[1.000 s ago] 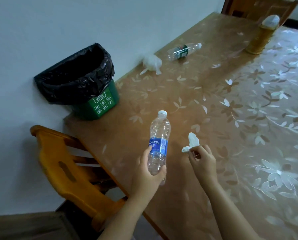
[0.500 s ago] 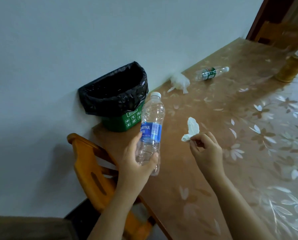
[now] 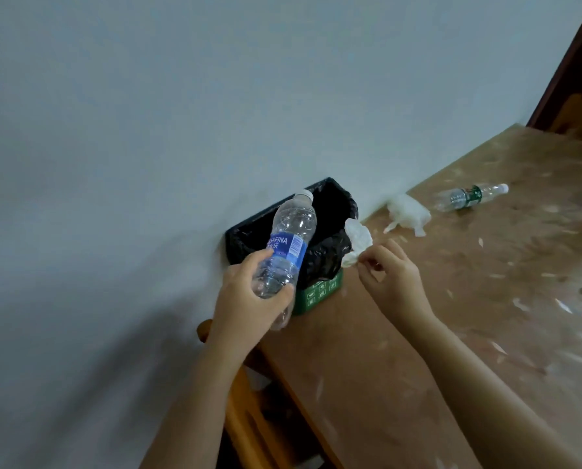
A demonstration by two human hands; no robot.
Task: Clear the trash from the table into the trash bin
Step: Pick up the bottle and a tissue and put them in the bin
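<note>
My left hand grips an empty clear bottle with a blue label, held upright in front of the trash bin. The green bin with a black bag stands at the table's near-left corner against the wall. A crumpled white tissue is pinched in the fingertips of my right hand, right at the bin's rim. Farther along the wall lie another white tissue wad and a clear bottle with a green label on its side.
The table has a brown floral cover. An orange wooden chair stands below its near-left edge. A pale wall runs along the table's left side, and a dark wooden door frame rises at the far right.
Both hands have moved forward to the bin, carrying the bottle and the tissue. The view has swung left and closer to the wall.
</note>
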